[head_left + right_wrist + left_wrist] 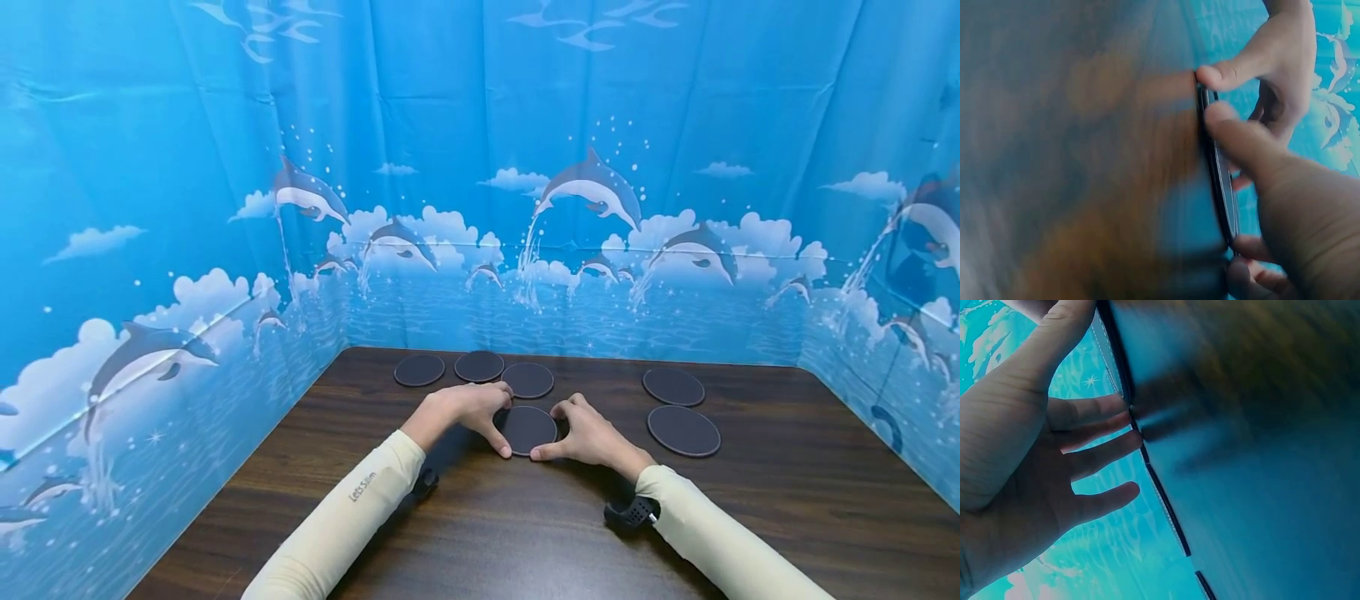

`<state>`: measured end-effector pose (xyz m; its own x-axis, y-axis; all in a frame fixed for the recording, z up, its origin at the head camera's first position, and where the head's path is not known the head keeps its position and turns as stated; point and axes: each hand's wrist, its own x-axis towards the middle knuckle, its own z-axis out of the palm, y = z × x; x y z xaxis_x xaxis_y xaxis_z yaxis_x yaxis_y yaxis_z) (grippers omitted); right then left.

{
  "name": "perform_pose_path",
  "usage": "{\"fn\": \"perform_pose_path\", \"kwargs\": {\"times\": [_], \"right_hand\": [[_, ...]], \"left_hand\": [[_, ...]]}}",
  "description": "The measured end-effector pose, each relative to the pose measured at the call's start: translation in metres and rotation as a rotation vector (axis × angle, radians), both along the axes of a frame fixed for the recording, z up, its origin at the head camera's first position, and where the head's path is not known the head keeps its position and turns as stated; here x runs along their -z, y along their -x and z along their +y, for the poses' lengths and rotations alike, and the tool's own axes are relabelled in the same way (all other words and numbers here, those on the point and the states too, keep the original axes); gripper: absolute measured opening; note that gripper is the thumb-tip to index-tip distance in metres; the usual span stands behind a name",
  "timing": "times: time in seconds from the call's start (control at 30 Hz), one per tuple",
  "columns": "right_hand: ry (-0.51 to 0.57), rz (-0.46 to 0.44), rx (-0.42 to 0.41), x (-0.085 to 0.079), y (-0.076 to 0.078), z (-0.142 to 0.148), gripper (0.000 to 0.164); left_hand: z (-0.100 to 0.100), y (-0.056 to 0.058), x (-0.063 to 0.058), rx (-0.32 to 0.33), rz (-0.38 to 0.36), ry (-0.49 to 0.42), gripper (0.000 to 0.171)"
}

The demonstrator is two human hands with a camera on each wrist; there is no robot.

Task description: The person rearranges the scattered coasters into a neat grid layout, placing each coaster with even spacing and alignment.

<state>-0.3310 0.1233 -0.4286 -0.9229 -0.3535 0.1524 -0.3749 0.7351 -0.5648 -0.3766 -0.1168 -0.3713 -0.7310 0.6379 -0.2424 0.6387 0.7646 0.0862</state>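
Observation:
A round dark coaster [529, 430] with a pale stitched rim lies flat on the wooden table between both hands. My left hand [471, 408] curves round its left side, thumb at the near edge and fingers toward the far edge. On the other side my right hand [592, 435] holds it, thumb near and fingers beyond. In the left wrist view the outer fingers are spread, and the coaster [1116, 359] appears edge-on. The right wrist view shows the coaster [1219, 172] edge-on too, with both thumbs close together at its near side.
Just behind lies another coaster [528, 381], beside a coaster [479, 366] and a coaster [419, 370] along the back left. To the right are a coaster [674, 387] and, nearer, a coaster [684, 431]. A dolphin-print curtain [480, 208] surrounds the table [487, 533].

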Motion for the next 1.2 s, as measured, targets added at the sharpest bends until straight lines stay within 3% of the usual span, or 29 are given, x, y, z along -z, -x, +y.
{"fn": "perform_pose_path", "kwargs": {"times": [0.2,0.47,0.57,0.8,1.0,1.2], "right_hand": [[0.104,-0.019,-0.068,-0.003,0.006,0.012,0.065],[0.285,-0.133,-0.060,-0.004,0.017,0.031,0.048],[0.343,-0.168,-0.030,-0.002,0.021,0.037,0.047],[0.482,-0.128,0.029,0.007,0.031,0.047,0.046],[0.549,-0.128,0.029,0.008,0.036,0.048,0.052],[0.592,-0.135,0.012,0.011,0.046,0.044,0.055]], "left_hand": [[-0.009,0.004,-0.005,-0.021,-0.021,-0.026,0.088],[-0.026,0.019,-0.004,-0.054,-0.060,-0.130,0.073],[-0.031,0.024,-0.002,-0.073,-0.016,-0.136,0.070],[-0.037,0.030,0.001,-0.118,0.068,-0.047,0.075],[-0.036,0.038,-0.004,-0.131,0.047,-0.076,0.075],[-0.039,0.056,0.005,-0.166,0.007,-0.147,0.079]]}}
